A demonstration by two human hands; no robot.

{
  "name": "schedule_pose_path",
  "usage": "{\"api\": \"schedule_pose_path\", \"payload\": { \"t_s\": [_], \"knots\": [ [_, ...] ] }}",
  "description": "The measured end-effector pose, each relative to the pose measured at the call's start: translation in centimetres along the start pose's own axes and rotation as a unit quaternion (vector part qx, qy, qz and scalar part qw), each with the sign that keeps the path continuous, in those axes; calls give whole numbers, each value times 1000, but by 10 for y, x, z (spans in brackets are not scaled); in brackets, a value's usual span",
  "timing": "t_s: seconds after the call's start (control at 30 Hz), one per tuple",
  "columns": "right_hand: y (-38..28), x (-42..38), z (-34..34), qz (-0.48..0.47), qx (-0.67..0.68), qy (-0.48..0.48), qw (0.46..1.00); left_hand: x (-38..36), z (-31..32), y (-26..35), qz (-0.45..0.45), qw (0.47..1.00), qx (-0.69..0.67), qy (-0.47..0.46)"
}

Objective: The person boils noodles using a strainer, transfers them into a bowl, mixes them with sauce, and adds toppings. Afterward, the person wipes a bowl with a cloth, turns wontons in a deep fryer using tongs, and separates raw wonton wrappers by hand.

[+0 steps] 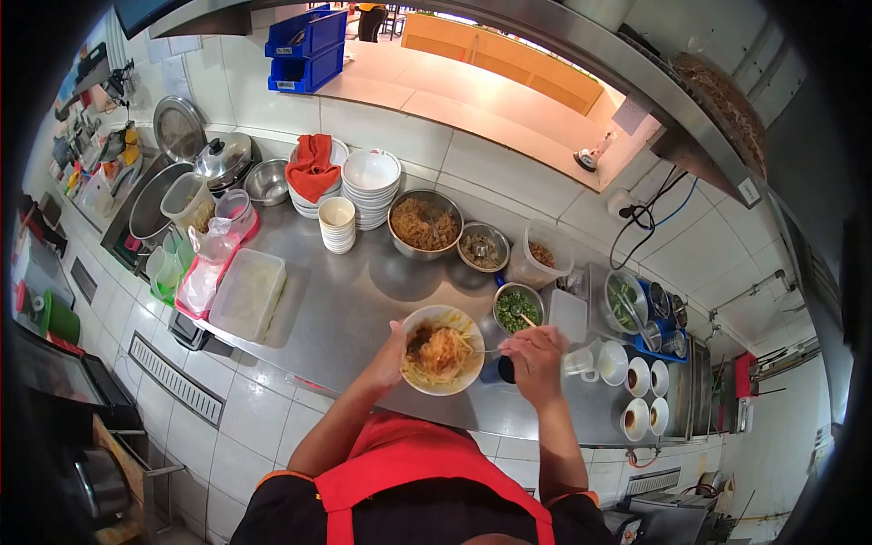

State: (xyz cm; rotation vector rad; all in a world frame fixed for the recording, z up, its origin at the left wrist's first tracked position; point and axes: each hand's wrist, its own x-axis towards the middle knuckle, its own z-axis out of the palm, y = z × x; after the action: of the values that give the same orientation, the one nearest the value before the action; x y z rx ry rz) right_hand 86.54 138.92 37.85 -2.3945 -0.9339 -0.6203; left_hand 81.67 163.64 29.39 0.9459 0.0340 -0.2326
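Your left hand (pixel 392 352) is gripping the mixing bowl (pixel 444 391) at its left rim, thumb up by the edge, fingers hidden below; that side hold is probably steadying it; the bowl is sitting at centre frame, by the counter's front edge, tilt and any contact with the counter (pixel 354 313) hard to tell; it's holding orange-topped food (pixel 442 352), darker at the left; your right hand (pixel 536 354), a bit blurred, is closing around a thin metal utensil (pixel 489 351), its far end going into the food; you're likely holding it from the right so the hand is staying off the rim.

Around you: the metal bowl of chopped greens (pixel 498 321) is standing just above your right hand, crowding it; a dark cup (pixel 495 371) is sitting under the utensil side, partly hidden, so it's narrowing the space; a clear jug (pixel 580 363) is standing to the right of your wrist; small sauce bowls (pixel 636 418) are lining up at lower right, well apart; the big noodle bowl (pixel 398 240) and a clear tub (pixel 557 266) are standing above centre, probably grouped for reach; white bowls (pixel 371 186) are stacking compactly at upper centre; a red cloth (pixel 314 168) is lying over neighbouring dishes; a lidded-looking clear box (pixel 245 291) is sitting left, not obstructing either hand.
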Motion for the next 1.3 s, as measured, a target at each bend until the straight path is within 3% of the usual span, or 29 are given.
{"api": "schedule_pose_path", "payload": {
  "t_s": [0.1,0.13,0.27,0.37,0.47,0.57,0.67,0.77,0.87,0.97,1.07,1.17,1.27,1.3],
  "knots": [
    [7,0,-19,-5,-148,12,989,4,-8,2,34,997,63,18],
    [6,3,-18,12,-134,14,991,7,-12,-4,49,994,94,26],
    [-2,-5,38,37,-3,-29,999,16,-7,-20,83,978,191,22],
    [23,-27,65,157,169,-34,973,17,-16,-24,36,990,136,32],
    [26,-24,54,184,221,21,957,12,-12,-10,5,999,37,4],
    [20,-8,29,122,157,10,980,10,-1,0,2,1000,28,-4],
    [1,4,-7,20,-149,6,989,13,-5,4,12,1000,9,-26],
    [-2,9,-23,18,-173,14,985,23,-18,-10,37,997,60,-12],
    [0,-12,35,56,-9,-54,997,31,-15,-30,54,990,128,-13],
    [32,-34,60,166,179,-56,968,29,-17,-24,32,996,74,-30],
    [35,-33,49,231,261,-16,937,12,-5,3,-27,999,8,-22],
    [15,-7,9,74,-67,4,995,15,-13,-2,-23,998,32,-45],
    [-3,22,-24,-5,-213,11,977,20,-17,-4,-41,995,57,-64],
    [0,31,-22,-25,-201,-12,979,22,-15,-3,-59,993,55,-91]
  ]
}}
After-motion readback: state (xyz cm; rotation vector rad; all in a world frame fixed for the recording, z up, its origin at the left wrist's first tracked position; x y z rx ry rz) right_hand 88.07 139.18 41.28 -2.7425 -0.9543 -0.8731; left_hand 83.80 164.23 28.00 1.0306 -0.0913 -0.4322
